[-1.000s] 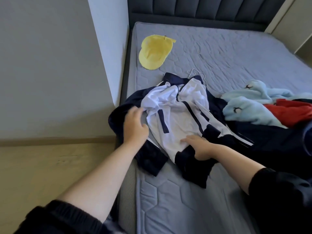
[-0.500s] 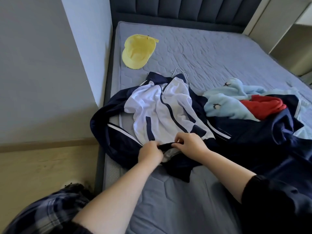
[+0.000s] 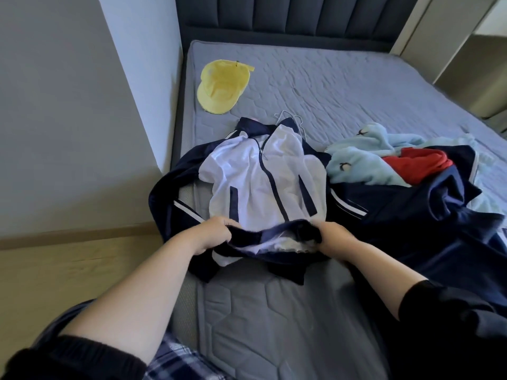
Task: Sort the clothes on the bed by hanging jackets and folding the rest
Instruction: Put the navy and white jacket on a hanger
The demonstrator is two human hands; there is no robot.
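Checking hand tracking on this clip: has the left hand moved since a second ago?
Yes. The left hand moved away from the yellow cap, toward the person, from the navy-and-white jacket's sleeve side to its hem, which it grips.

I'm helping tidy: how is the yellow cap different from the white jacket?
The cap is yellow; the jacket white and navy. The cap is smaller than the jacket. Nothing touches the cap; the left hand and right hand grip the jacket's hem. Both lie on the bed.
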